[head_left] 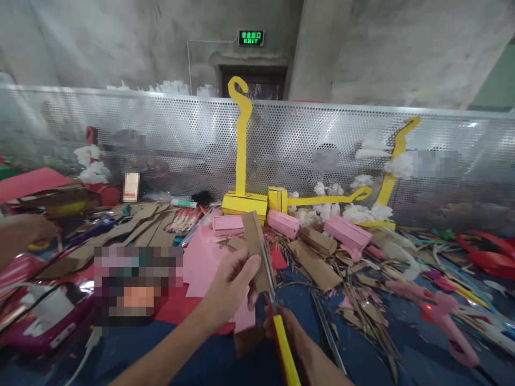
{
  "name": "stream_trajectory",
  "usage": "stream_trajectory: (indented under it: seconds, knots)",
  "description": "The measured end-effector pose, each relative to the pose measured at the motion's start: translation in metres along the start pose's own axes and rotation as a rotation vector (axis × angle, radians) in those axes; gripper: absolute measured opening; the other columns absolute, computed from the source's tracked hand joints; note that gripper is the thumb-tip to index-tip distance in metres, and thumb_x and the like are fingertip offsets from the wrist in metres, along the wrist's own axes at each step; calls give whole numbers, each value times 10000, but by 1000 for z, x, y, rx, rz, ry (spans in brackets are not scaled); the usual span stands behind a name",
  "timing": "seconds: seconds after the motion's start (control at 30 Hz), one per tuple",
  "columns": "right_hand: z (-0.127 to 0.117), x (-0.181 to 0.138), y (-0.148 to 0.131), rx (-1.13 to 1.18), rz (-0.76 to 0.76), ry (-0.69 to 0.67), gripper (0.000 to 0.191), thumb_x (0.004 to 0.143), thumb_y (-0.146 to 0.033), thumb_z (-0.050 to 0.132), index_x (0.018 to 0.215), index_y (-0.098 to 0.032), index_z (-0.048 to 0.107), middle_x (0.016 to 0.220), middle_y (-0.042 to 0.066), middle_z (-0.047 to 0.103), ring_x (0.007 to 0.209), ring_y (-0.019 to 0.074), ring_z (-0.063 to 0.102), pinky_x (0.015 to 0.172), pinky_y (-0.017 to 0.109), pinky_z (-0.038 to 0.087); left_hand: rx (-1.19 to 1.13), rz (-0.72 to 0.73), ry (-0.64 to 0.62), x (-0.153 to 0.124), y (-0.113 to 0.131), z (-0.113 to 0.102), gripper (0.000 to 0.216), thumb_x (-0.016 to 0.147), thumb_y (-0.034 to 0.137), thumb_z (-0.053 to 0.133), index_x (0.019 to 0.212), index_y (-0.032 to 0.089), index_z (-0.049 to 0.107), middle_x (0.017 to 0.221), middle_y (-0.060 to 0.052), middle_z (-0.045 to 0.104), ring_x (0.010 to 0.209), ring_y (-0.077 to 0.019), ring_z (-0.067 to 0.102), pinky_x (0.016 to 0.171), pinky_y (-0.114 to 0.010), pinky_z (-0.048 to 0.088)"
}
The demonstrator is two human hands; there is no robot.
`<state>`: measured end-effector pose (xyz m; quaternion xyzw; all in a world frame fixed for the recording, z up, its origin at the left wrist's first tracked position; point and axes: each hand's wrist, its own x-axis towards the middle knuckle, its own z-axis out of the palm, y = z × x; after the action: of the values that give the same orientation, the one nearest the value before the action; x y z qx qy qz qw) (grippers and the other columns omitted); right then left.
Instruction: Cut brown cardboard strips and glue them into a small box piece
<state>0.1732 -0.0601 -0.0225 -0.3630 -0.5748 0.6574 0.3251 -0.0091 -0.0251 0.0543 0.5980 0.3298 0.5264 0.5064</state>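
Note:
In the head view, my left hand [233, 287] pinches a brown cardboard strip [252, 236] between thumb and fingers, holding it upright. My right hand [292, 332] is wrapped around a pair of scissors [285, 351] with long red and yellow handles. Their metal blades lie along the strip's right edge; whether they have cut into it, I cannot tell. Beneath my left hand are pink sheets [201, 262] and red sheets [177, 311]. Behind the strip stand pink-covered boxes [284, 223] and a yellow box with a tall hooked stem [241, 155].
A pink glue gun [446, 313] with a red light lies at right. Cardboard scraps [370, 321] and a metal ruler-like strip [328, 332] lie nearer. A perforated metal panel [181, 145] runs along the back. Another person's hand [28, 236] is at far left.

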Motion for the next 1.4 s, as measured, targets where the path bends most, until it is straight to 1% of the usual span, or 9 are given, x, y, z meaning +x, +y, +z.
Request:
stream_trajectory:
  seconds: [0.07,0.17,0.4,0.6,0.8,0.97,1.13,1.3,1.4]
  knots:
    - [-1,-10,-2,-46,-97,2,1152,365,-700,871,1352,-193,562,1214,118,659,1220,390,534,1101,459,368,11,7,-1,-1,0,1,402,903,546,558,727,197,466,475,72,490,299,-70,455,309,-169,356]
    - [3,-18,-7,-75,-149,32,1042,463,-675,850,1338,-188,567,1180,109,661,1174,359,559,1073,422,396,13,18,-8,-2,0,1,401,915,549,543,745,192,479,485,69,500,299,-67,451,311,-168,361]
    - [22,-10,-19,47,-25,143,702,752,-706,639,1232,-195,624,1003,89,686,1002,286,631,966,396,474,16,47,-20,-3,3,3,408,922,550,538,735,198,451,494,68,498,311,-63,446,324,-172,371]
    - [19,-14,-17,-53,-98,94,830,505,-610,859,1180,-178,647,981,73,683,969,280,625,917,365,493,5,41,-30,-6,6,3,408,929,537,532,720,197,451,500,60,503,318,-65,452,326,-174,346]
    - [16,2,-18,-38,-12,84,777,631,-793,673,1111,-182,670,869,58,683,978,302,656,950,427,486,-11,61,-28,-4,2,-1,384,946,506,522,734,190,474,504,63,498,326,-67,457,327,-172,348]
    - [17,-9,-17,-74,-131,59,1000,474,-731,842,1288,-219,569,1148,110,668,1175,347,589,1021,436,450,2,95,35,4,-3,-8,357,967,462,508,735,194,473,504,62,517,349,-71,459,348,-177,383]
    - [19,-24,-25,-44,-50,177,606,825,-733,592,1104,-196,633,1034,97,680,1052,265,630,956,376,482,23,86,85,5,-6,-6,354,964,465,514,736,195,481,513,59,524,363,-72,459,355,-177,388]
    - [26,-19,-31,-95,-95,-48,517,755,-603,751,1061,-205,626,886,48,675,849,226,660,828,326,514,-12,71,63,6,-9,-9,365,948,468,545,723,181,534,475,63,516,340,-66,437,335,-172,353]
    - [27,-19,-22,-130,-76,-30,479,747,-564,766,1013,-193,620,828,25,652,747,178,632,701,273,492,-131,94,209,15,-6,-22,322,911,440,613,733,176,568,480,66,523,343,-60,420,326,-167,325]
